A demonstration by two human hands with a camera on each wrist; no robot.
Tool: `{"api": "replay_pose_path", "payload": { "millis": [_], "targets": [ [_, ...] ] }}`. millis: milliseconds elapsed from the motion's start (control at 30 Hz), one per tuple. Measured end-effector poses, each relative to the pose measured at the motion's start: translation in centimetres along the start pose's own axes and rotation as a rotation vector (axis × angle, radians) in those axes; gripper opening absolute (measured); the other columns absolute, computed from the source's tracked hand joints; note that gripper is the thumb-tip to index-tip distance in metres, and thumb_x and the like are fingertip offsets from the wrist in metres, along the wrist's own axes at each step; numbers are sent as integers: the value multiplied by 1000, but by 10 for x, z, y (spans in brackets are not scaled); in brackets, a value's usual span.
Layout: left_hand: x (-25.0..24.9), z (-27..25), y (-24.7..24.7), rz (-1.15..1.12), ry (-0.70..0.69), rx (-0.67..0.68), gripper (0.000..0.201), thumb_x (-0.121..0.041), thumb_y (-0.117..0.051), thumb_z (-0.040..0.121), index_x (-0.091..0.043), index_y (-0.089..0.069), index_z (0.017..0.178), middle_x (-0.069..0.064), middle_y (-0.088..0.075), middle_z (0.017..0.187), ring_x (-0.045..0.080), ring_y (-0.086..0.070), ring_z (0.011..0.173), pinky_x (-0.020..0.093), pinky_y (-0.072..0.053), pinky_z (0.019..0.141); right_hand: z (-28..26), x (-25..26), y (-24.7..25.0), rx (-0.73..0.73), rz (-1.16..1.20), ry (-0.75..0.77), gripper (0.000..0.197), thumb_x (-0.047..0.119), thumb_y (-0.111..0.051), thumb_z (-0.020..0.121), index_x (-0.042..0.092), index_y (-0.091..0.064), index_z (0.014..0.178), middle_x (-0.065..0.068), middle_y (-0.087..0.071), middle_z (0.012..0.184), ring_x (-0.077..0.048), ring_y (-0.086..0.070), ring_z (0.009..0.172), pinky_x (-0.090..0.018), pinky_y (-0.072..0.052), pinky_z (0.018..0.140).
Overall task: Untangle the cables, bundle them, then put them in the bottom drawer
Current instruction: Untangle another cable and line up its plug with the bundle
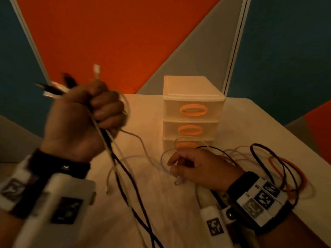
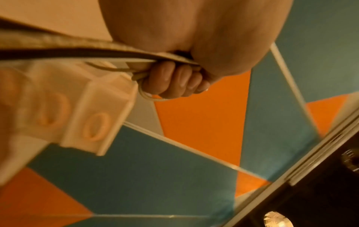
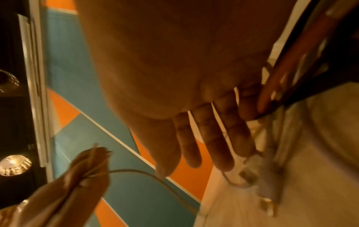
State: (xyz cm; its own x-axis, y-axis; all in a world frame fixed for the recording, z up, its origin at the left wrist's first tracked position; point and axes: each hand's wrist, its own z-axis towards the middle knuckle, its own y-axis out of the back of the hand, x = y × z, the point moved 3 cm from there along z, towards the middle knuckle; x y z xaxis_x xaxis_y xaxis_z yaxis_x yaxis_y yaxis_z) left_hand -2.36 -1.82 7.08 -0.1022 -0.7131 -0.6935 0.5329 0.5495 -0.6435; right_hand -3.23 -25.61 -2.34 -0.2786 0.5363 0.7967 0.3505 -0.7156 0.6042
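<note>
The left hand (image 1: 84, 119) is raised above the table (image 1: 259, 126), closed into a fist around a bunch of cables (image 1: 114, 158). Black and white connector ends (image 1: 53, 88) stick out past the thumb side of the fist, and one white plug (image 1: 96, 70) stands upright above the knuckles. In the left wrist view the curled fingers (image 2: 174, 79) wrap tightly round white and black strands. Below the little finger the held cables hang down in a loose sheaf, dark and pale together, reaching toward the near edge of the table.

Further right, a pale thin cable (image 1: 143, 145) trails from the fist across the tabletop toward the right hand (image 1: 198, 169). That hand lies low over the table with its fingers (image 3: 205, 138) mostly straight and slightly spread; whether the fingertips pinch the pale cable beneath them cannot be told. A small connector (image 1: 177, 182) lies just beside the thumb.

Beyond the right fingertips stands a three-drawer plastic organiser (image 1: 192, 108) with orange handles; its bottom drawer (image 1: 186, 144) appears closed, with a cable loop arching in front of it. To the right of the wrist, black, orange and white cable loops (image 1: 279, 167) lie tangled on the table.
</note>
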Motion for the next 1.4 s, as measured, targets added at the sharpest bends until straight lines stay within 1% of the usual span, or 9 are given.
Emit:
{"api": "replay_pose_path", "payload": {
  "millis": [167,300,567,733,833,900,1000,1267,1400],
  "targets": [
    [64,8,-20,15,141,-58,28,-27,-35,102,-21,-40,75,-8,-23,67,8,-16,54,24,-15,51,5,18,-5,-63,179,236,49,32,-69,91,30,-53,138,10,-66,125,-1,-59,118,-30,-48,102],
    [73,9,-20,-39,173,-33,33,-29,-30,107,-19,-40,78,-6,-27,67,9,-20,55,24,-18,54,7,20,-17,16,364,223,16,26,-55,97,19,-67,105,-8,-73,99,-14,-69,96,-38,-51,94],
    [62,7,-16,-135,212,84,29,-30,-27,109,-16,-40,87,-3,-37,76,7,-28,58,21,-25,53,1,18,-7,-24,113,185,24,25,-63,97,29,-60,73,1,-61,77,-10,-57,71,-29,-51,71],
    [33,2,-15,-228,177,153,37,-36,-16,111,-17,-39,90,2,-47,85,6,-30,57,20,-22,51,5,7,-7,20,236,61,25,19,-54,101,25,-61,78,4,-76,105,-14,-67,106,-39,-52,94],
    [23,-1,-15,-288,188,203,39,-38,-14,111,-16,-38,89,7,-51,89,7,-34,55,16,-22,46,11,5,-4,-70,238,91,21,21,-52,103,23,-60,83,-1,-74,88,-22,-70,92,-45,-53,96],
    [34,-1,-17,-250,256,238,32,-31,-19,110,-13,-37,91,13,-55,91,9,-37,54,16,-26,45,16,5,2,-222,366,76,19,28,-55,100,24,-60,83,-4,-65,75,-28,-66,68,-56,-58,81],
    [64,1,-16,-77,403,241,23,-24,-33,108,-11,-41,91,25,-64,100,18,-58,57,22,-39,48,16,6,17,-450,362,31,22,37,-66,94,21,-63,80,8,-61,61,-7,-55,49,-36,-53,52],
    [95,0,-14,294,516,16,32,-29,-45,104,-12,-45,77,34,-60,127,46,-62,116,48,-53,99,-3,18,35,-678,48,95,30,46,-71,86,21,-64,71,16,-61,60,0,-56,57,-15,-41,55],
    [100,8,-13,210,296,-183,34,-30,-38,104,-11,-44,77,20,-65,101,34,-67,101,48,-49,105,-6,28,24,-565,97,280,14,26,-67,93,18,-71,82,11,-70,73,-6,-67,65,-26,-56,63]
  ]
}}
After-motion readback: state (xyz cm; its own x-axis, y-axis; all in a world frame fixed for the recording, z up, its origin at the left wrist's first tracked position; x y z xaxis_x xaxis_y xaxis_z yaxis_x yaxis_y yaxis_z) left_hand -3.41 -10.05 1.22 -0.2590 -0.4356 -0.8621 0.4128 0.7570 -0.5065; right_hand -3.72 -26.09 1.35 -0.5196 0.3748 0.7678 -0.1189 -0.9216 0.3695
